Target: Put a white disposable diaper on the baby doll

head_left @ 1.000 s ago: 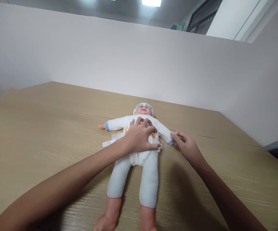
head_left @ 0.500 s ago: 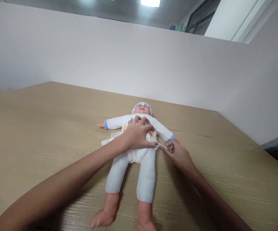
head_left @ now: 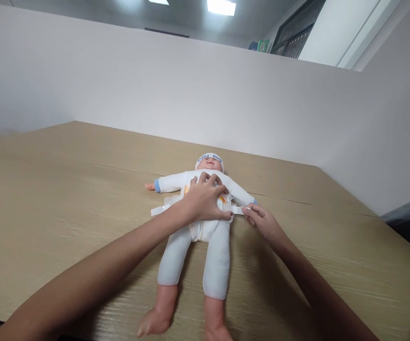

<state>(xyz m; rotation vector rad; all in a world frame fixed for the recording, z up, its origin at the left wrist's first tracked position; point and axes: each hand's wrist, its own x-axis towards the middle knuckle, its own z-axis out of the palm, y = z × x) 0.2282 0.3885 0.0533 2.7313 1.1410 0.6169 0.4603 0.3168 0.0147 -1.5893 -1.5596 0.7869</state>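
Observation:
A baby doll (head_left: 205, 241) in a white suit with blue cuffs lies face up on the wooden table (head_left: 66, 189), head toward the wall. A white diaper (head_left: 205, 229) wraps its waist, and one tab sticks out on the doll's far left side. My left hand (head_left: 205, 201) lies flat on the doll's belly and presses the diaper front down, fingers spread. My right hand (head_left: 260, 220) is beside the doll's waist on the right and pinches the diaper's white side tab (head_left: 238, 210) between thumb and fingers.
A white partition wall (head_left: 191, 94) runs along the table's back edge and right side. The table's seam crosses behind the doll. Bare wood lies to the left and right of the doll.
My right hand has left the doll's blue cuff, moved in to its waist, and taken hold of the diaper's side tab. My left hand has stayed pressed on the belly.

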